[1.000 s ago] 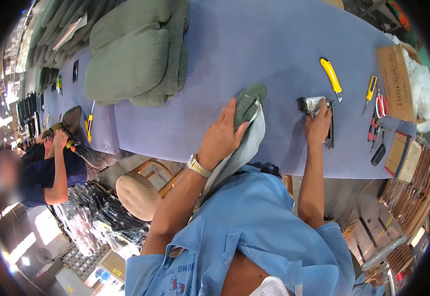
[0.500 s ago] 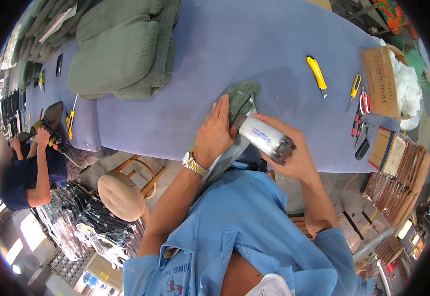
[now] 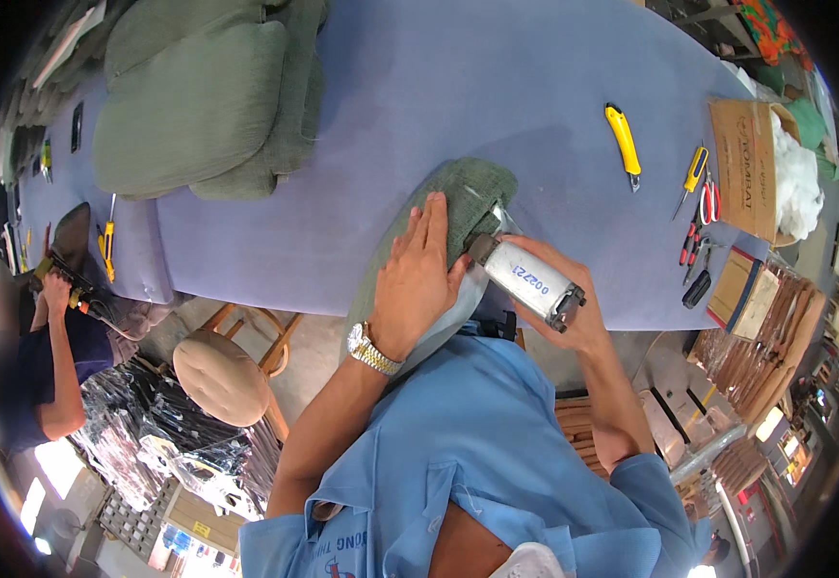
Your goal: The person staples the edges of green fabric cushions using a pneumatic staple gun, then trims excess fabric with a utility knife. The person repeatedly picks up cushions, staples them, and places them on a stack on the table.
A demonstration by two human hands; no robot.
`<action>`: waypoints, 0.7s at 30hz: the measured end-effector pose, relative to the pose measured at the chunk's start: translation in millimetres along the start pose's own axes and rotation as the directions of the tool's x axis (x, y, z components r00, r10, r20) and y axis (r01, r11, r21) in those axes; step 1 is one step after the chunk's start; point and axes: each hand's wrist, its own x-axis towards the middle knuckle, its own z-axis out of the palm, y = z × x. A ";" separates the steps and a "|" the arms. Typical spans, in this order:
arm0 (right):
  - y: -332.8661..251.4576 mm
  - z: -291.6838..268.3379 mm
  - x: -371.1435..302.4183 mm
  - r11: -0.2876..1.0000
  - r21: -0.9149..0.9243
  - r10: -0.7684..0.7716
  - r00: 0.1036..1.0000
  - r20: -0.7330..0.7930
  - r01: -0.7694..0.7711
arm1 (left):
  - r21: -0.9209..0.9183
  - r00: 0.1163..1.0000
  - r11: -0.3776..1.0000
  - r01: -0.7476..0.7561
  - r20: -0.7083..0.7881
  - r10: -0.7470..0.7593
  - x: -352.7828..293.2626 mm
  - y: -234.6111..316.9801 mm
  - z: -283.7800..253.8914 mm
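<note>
Tabletop (image 3: 497,87): blue-grey, stretching to twelve o'clock in the view
Cutter (image 3: 622,140): yellow, lying at two o'clock, blade toward six
Screwdriver (image 3: 697,166): yellow-handled, just beyond the cutter, tip toward seven
Scissors (image 3: 711,202): red-handled, at half past two, beside the box
Box (image 3: 742,164): cardboard, past two o'clock, white stuffing (image 3: 797,183) showing at its open side
Cushion stack (image 3: 188,106): grey-green, at ten o'clock
Second screwdriver (image 3: 105,249): yellow-handled, just past nine, shaft toward twelve
Stool (image 3: 220,378): round beige padded seat, at eight o'clock
Wrapped bundle (image 3: 169,424): dark pieces under clear plastic, beyond the stool
Co-worker (image 3: 53,376): dark top, at half past eight
</note>
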 end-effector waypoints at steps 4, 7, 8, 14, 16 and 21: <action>-16.8 7.8 8.6 0.992 0.006 0.125 0.992 0.011 -0.125 | 0.007 0.999 1.000 -0.003 -0.038 0.003 2.6 0.0 1.7; -16.6 12.7 8.2 0.978 -0.013 0.206 0.978 -0.011 -0.206 | 0.004 0.998 1.000 -0.016 -0.066 0.016 5.3 -1.8 1.5; -15.6 12.9 6.6 0.973 -0.016 0.230 0.973 -0.020 -0.230 | 0.009 0.997 1.000 -0.026 -0.072 0.027 4.0 -0.7 1.3; 3.1 10.6 -4.2 0.998 -0.036 -0.059 0.998 -0.037 0.058 | -0.025 0.999 0.999 0.038 0.011 -0.038 3.0 -0.3 -3.3; 6.7 12.1 -6.4 0.994 -0.025 -0.110 0.993 -0.040 0.109 | -0.018 0.999 0.999 0.035 0.019 -0.035 3.7 1.2 -2.9; -9.3 13.1 -3.3 0.995 -0.072 -0.071 0.997 -0.039 0.068 | -0.035 0.999 0.998 0.043 0.028 -0.042 3.7 1.9 -0.6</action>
